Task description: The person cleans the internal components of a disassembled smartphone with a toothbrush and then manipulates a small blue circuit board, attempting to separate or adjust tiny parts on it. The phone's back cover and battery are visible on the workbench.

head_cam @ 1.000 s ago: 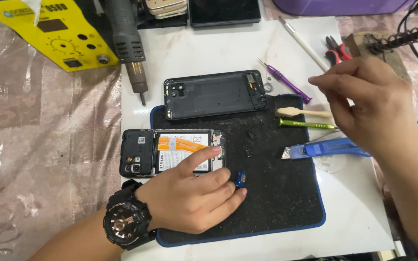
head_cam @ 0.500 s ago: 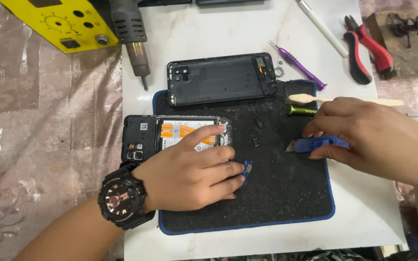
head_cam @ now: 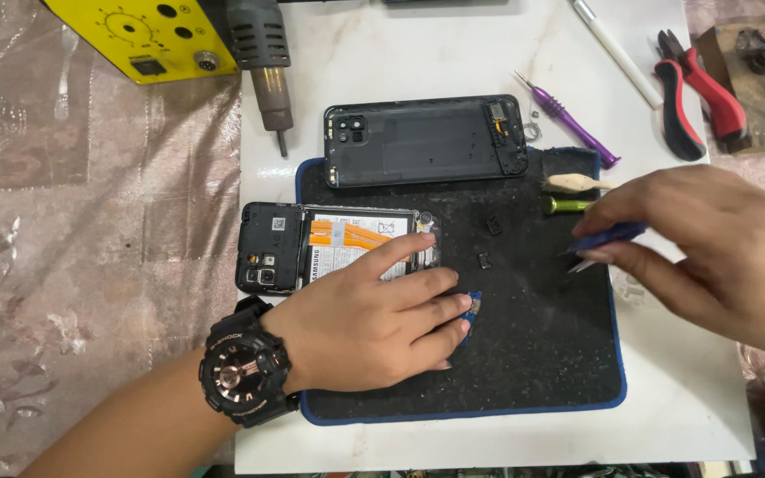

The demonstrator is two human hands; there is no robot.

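An opened phone (head_cam: 312, 248) with its battery and orange flex cables showing lies on a black work mat (head_cam: 524, 354). My left hand (head_cam: 374, 323) rests flat on the phone's right end, index finger stretched over it, and a small blue piece (head_cam: 473, 305) sits at its fingertips. Its wrist carries a black watch (head_cam: 245, 372). My right hand (head_cam: 710, 252) hovers over the mat's right edge, pinching a blue plastic pry tool (head_cam: 604, 237). The phone's black back cover (head_cam: 425, 140) lies above the phone, inside up.
A yellow device (head_cam: 143, 35) and a hot-air nozzle (head_cam: 267, 71) stand at the back left. A purple screwdriver (head_cam: 568, 119), red-handled cutters (head_cam: 697, 93), a white stick (head_cam: 617, 49), a green tool (head_cam: 568, 205) and a beige spudger (head_cam: 573, 183) lie at the right. Small black parts (head_cam: 489, 243) dot the mat.
My right hand has come down from above the tools to the mat's right edge and picked up the blue pry tool. My left hand stays on the phone.
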